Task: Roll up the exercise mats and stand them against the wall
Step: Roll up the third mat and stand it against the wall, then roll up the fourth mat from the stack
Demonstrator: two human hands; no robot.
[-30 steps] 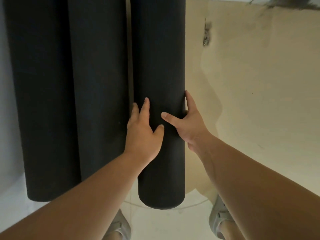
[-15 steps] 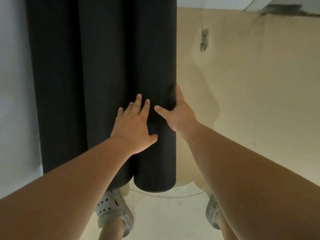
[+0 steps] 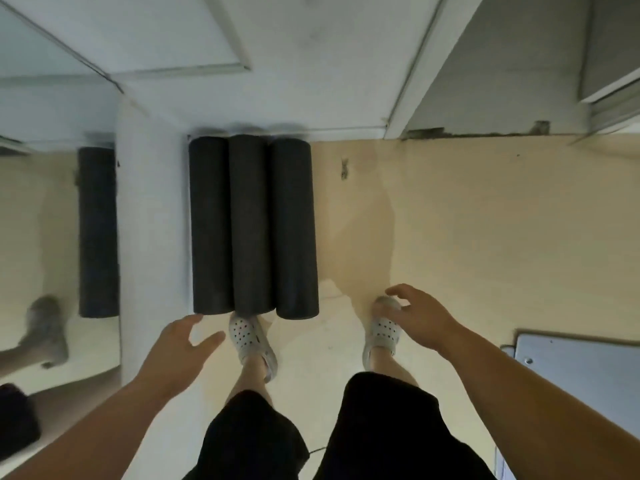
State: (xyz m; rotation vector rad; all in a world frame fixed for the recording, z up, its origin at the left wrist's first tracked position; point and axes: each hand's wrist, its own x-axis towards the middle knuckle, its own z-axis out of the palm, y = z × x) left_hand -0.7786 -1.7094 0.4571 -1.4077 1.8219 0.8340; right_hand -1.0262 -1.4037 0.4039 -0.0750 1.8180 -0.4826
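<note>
With left hand (image 3: 180, 341) and right hand (image 3: 420, 318) spread, empty, we should watch the three mats (image 3: 251, 223), upright and touching at the wall (image 3: 450, 220), for lean before stepping off.

Black mats (image 3: 251, 223), beige wall (image 3: 485, 220)
</note>
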